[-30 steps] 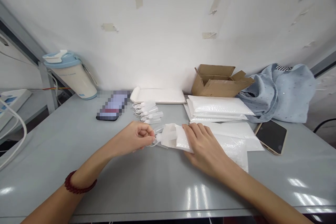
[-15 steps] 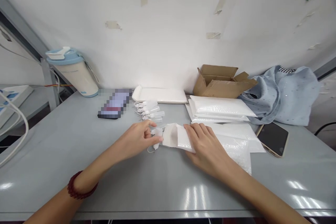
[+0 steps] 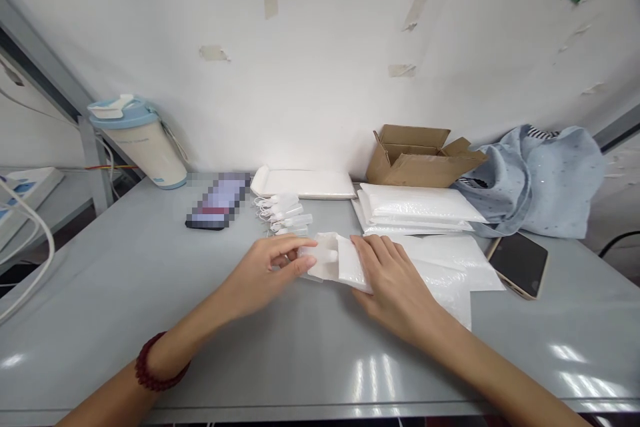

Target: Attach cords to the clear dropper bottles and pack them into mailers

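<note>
My left hand (image 3: 273,273) is closed, pinching a small translucent bottle (image 3: 323,253) between thumb and fingers. The bottle points rightward at the mouth of a white bubble mailer (image 3: 353,263), over its raised flap. Closed on that mailer is my right hand (image 3: 393,273), fingers across its top and thumb at the lower edge. Just beyond my left hand lie several similar small bottles (image 3: 295,220) with thin white loops. Part of the held bottle is hidden by my fingers.
Behind are flat white mailers (image 3: 305,182), a stack of filled mailers (image 3: 425,203) and an open cardboard box (image 3: 425,167). A tumbler (image 3: 143,140) and a phone (image 3: 217,201) are at left. Another phone (image 3: 520,263) and a blue cloth bag (image 3: 560,180) are at right.
My left hand has moved slightly right, bringing the small bottle from beside the flap to the mailer's mouth, turned to point rightward. My right hand keeps its hold on the mailer.
</note>
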The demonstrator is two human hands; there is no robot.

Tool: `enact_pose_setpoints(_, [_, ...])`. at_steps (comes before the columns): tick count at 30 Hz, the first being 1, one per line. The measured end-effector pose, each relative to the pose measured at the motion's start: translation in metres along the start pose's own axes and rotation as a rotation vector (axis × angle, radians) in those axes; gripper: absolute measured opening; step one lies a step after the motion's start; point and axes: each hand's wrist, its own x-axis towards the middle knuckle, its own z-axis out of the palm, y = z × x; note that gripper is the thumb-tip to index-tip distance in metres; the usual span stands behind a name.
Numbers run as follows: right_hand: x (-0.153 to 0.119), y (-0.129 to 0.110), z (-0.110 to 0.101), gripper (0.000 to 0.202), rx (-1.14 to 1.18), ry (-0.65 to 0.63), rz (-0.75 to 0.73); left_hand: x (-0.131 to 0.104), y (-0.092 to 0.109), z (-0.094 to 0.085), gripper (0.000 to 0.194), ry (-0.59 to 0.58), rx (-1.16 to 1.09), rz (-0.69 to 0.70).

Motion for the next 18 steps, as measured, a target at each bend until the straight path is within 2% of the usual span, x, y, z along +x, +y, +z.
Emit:
enact_pose_setpoints(4, [0.000,-0.003,-0.001,0.051,0.003,-0.002,-0.005,-0.002,-0.004,0.012,0.038,-0.053,0.157,0.221])
enact_pose_setpoints(7, [0.000,-0.005,-0.001,0.050,0.007,0.005,-0.020,-0.003,-0.005,0.022,0.030,0.048,0.173,0.313])
enact_pose_setpoints(9, [-0.001,-0.008,-0.001,0.049,0.013,0.012,-0.032,-0.004,-0.005,0.028,0.024,0.117,0.149,0.321])
enact_pose_setpoints(10, [-0.002,-0.009,-0.001,0.048,0.015,0.015,-0.040,-0.004,-0.004,0.031,0.024,0.112,0.139,0.328])
enact_pose_setpoints(15, [-0.004,-0.014,-0.001,0.048,0.020,0.014,-0.069,-0.006,0.006,0.033,0.038,-0.134,0.161,0.365])
enact_pose_setpoints(17, [-0.003,-0.013,-0.002,0.048,0.012,0.015,-0.057,-0.005,0.008,0.025,0.032,-0.086,0.128,0.307])
enact_pose_setpoints(18, [-0.002,-0.011,-0.003,0.047,0.005,0.019,-0.047,-0.004,0.008,0.020,0.027,-0.003,0.109,0.256])
